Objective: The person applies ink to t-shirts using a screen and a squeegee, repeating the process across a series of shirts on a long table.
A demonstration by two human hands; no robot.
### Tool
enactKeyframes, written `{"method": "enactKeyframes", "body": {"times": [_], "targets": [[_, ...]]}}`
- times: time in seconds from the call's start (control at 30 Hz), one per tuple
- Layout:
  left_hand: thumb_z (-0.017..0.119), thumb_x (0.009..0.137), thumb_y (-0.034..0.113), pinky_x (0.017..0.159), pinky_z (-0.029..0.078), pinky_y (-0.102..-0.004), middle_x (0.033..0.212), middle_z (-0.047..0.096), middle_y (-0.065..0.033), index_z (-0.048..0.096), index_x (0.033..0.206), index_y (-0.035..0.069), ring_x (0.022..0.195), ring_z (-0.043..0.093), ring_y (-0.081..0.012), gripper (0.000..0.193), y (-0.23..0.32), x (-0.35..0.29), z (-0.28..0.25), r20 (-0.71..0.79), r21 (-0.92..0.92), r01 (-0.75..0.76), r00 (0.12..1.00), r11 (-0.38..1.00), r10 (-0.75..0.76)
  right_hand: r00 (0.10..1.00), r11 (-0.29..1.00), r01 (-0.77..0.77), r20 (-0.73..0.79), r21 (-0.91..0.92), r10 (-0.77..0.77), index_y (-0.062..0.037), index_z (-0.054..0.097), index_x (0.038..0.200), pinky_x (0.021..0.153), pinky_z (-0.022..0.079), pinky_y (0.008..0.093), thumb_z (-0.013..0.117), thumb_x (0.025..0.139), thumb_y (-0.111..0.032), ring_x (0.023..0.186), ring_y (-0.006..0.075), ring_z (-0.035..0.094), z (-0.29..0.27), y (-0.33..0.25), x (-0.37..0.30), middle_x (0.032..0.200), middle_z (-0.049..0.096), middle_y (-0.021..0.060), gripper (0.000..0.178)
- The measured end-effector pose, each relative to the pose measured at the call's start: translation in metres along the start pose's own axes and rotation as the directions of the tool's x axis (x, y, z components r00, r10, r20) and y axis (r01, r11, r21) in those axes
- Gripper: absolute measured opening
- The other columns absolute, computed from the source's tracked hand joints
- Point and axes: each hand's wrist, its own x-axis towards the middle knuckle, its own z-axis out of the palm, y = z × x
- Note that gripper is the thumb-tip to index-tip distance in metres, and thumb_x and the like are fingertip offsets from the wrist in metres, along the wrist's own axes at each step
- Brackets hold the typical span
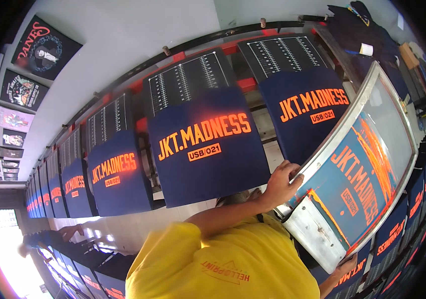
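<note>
My left hand [283, 185] grips the near-left edge of a screen-printing frame [317, 158], its fingers curled over the metal rim. The frame is tilted, with blue-grey mesh and smears of orange ink [372, 154]. Across the frame's lower end lies a wide silver squeegee [317, 231], orange ink along its edge. My right hand [345, 268] is closed at the lower corner of the frame, beside the squeegee's end; its fingers are partly hidden. Nearest to my left hand is a navy shirt [208, 179] with a fresh-looking orange print, stretched on a black board.
A navy printed shirt [297, 84] lies on the neighbouring black board [285, 52]; several more boards run off left. A dark rail [193, 45] passes behind them. More printed shirts [389, 239] line the right side. Another person [48, 239] stands far left. Posters [43, 52] hang on the wall.
</note>
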Motion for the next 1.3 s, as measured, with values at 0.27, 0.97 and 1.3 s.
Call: {"method": "enactKeyframes", "body": {"times": [0.27,0.97,1.3], "targets": [[0.065,0.086,0.015,0.07,0.044,-0.0381,0.087,0.053,-0.0123,0.062,0.103,-0.001,0.079,0.055,-0.028,0.024,-0.018,0.036,0.005,0.025,-0.056,0.005,1.0,0.998,-0.003,0.998,0.914,0.057,-0.008,-0.401,-0.065,0.008,0.061,0.098,0.084,0.046,0.0332,0.044,0.098,-0.026,0.089,0.0205,0.057,0.012,0.013,0.024,0.096,0.059,0.0095,0.038],[0.064,0.086,0.013,0.076,0.043,-0.0421,0.093,0.05,-0.0146,0.057,0.103,-0.001,0.088,0.054,-0.0316,0.023,-0.042,0.124,-0.026,0.042,-0.129,0.08,0.996,0.988,-0.075,0.93,0.701,0.188,-0.105,-0.688,-0.352,0.0077,0.061,0.098,0.073,0.047,0.0352,0.043,0.098,-0.029,0.082,0.0212,0.056,0.118,-0.018,0.031,0.089,0.057,0.01,0.041],[0.064,0.084,0.014,0.081,0.044,-0.0437,0.096,0.051,-0.0174,0.057,0.104,-0.005,0.093,0.054,-0.0354,0.028,-0.046,0.131,-0.037,-0.007,-0.151,0.059,0.998,0.987,-0.061,0.842,0.602,0.474,0.131,-0.643,-0.523,0.0057,0.06,0.124,0.095,0.046,0.0424,0.047,0.094,-0.028,0.115,0.0309,0.057,0.044,0.016,0.107,0.129,0.058,0.0208,0.047]]}}
